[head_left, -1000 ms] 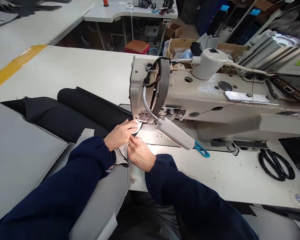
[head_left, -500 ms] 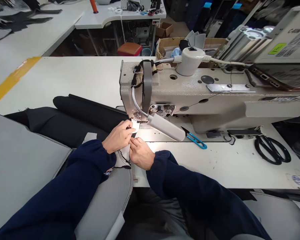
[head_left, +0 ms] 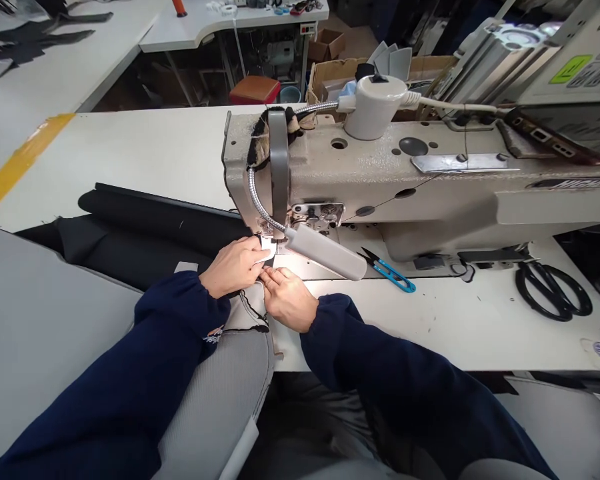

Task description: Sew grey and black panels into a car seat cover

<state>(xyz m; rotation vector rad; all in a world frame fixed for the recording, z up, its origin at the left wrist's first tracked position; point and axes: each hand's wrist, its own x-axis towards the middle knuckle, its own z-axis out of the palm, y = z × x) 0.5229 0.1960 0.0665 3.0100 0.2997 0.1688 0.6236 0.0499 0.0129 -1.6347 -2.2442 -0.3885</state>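
Right under the head of the sewing machine, in the bright pool from the lamp, both hands are close together at the near side of the needle area. The left hand lies with its fingers bent over a small white piece, fingertips down on it, and whether they press or pinch, I cannot tell. Just beside it, the right hand has its fingers drawn in, the tips nipping the edge of the pale cloth, which shows black edging and trails below the two wrists. Black cloth lies folded behind the left hand, reaching up to the machine, and a big grey panel spreads out on the left, partly under the forearm. Nearer the body comes ribbed grey fabric, hanging over the edge of the white table. Over to the right of the lamp lie blue-handled snips, blades toward the lamp, and well apart from both hands, black-handled scissors rest farther along. Yellow tape crosses the tabletop at far left, and beyond the table stands a red-topped stool.
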